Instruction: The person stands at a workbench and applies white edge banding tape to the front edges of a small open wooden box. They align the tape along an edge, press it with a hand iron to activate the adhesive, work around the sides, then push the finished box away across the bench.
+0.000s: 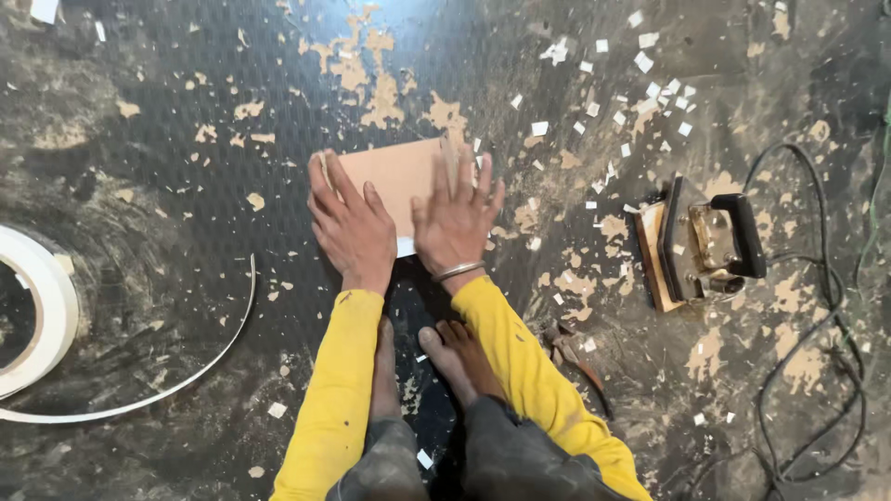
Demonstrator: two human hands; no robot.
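- Head view: the person squats on a dark, scuffed floor [167, 186], bare feet [455, 357] tucked between yellow sleeves [339, 390].
- The left hand [353, 223] lies flat, fingers spread wide, on the left part of a tan board [399, 176] that rests on the floor; it grips nothing.
- The right hand [457, 218], with a metal bangle [458, 271] at the wrist, presses flat and open on the board's right part, just beside the left hand.
- A white strip [405, 246] shows at the board's near edge, between the two hands.
- No container is in view.
- To the right, well apart from the board, an iron [710, 243] with a black handle sits on a small wooden block; its black cord [817, 306] loops across the floor.
- At the left edge lies a white tape roll [42, 306], with a loose tape tail [186, 380] curving toward the person.
- Small white scraps [640, 93] and tan flakes are scattered beyond the board; none lies between the hands and the board.
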